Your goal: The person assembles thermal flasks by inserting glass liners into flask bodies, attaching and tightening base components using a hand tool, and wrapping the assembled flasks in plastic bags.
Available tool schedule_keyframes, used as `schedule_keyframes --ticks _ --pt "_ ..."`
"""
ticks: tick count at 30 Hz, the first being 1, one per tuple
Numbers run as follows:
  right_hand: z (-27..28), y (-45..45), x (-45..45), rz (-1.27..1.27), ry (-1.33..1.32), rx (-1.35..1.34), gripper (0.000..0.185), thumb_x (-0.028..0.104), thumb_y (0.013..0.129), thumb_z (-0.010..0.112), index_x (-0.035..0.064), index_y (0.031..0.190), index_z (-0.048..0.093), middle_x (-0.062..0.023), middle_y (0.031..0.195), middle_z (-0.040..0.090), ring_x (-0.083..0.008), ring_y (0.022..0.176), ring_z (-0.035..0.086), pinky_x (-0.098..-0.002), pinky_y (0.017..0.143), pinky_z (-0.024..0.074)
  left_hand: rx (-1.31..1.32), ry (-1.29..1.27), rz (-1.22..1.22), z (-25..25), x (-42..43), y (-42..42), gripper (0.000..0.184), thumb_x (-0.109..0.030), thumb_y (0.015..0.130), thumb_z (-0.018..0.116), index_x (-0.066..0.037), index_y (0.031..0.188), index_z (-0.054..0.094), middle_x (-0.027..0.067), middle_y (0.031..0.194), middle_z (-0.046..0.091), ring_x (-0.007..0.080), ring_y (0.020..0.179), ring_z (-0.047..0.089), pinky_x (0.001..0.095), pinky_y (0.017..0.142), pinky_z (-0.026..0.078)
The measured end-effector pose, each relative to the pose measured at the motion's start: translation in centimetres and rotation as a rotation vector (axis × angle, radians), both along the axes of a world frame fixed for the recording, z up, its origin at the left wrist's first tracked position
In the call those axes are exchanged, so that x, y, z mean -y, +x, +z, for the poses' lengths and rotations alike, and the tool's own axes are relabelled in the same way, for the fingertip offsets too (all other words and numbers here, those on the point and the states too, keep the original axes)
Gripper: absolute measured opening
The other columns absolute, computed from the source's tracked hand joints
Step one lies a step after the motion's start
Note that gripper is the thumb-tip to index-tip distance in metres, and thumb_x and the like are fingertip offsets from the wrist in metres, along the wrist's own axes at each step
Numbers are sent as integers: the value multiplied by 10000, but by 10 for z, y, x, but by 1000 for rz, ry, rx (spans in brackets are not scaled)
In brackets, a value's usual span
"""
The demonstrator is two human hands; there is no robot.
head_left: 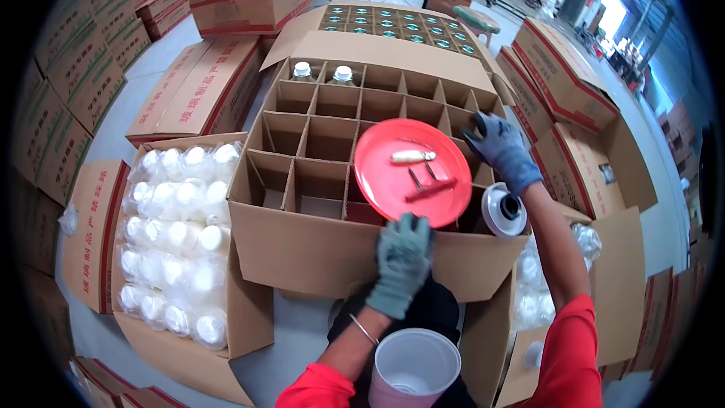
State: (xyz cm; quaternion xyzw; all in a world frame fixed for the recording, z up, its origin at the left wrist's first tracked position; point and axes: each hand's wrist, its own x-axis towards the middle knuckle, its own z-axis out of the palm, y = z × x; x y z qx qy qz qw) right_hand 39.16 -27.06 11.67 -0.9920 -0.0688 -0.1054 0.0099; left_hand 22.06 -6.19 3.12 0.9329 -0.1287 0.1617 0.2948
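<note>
Red plate (377,181) lies over the near, middle-right cells of the open divided carton (362,253) in front of me, and on it are a pale-handled tool (413,156) and a red-handled one (432,190). My left hand (404,263), gloved in grey-green, is at the plate's near rim with its fingers close together (whether they grip the rim, I cannot tell). My right hand (502,149), in a blue-grey glove, is above the carton's right-hand cells, thumb and fingers parted. Just nearer me than that hand, a white round container (501,210) with a black top stands in the corner. Two white-capped bottles (342,75) stand in the far row. A white bucket (417,363) is close against me.
</note>
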Motion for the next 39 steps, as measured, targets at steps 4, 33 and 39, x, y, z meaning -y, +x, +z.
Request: schedule_keyframes --ticks 4,33,39 --pt "-15 98 -89 324 75 135 438 450 861 640 65 1070 639 -203 1042 641 -382 1000 611 -454 881 492 -54 -40 -194 -13 27 -22 438 -245 849 658 -109 1256 569 130 1059 584 286 838 618 383 717 517" --pt "54 27 -82 401 1407 -115 353 292 965 568 48 1218 534 -39 1032 616 -128 878 620 -278 820 491 -140 -1290 -206 -15 -5 -10 710 -69 776 762 -22 1408 443 176 1427 453 287 1125 619 391 883 531" --pt "-42 -194 -10 239 1362 -202 121 127 914 564 61 1014 578 -98 1038 556 -234 966 549 -348 872 465 96 -945 -222 28 -51 -40 1146 -269 641 887 31 1494 183 199 1442 338 304 1309 429 421 1069 395"
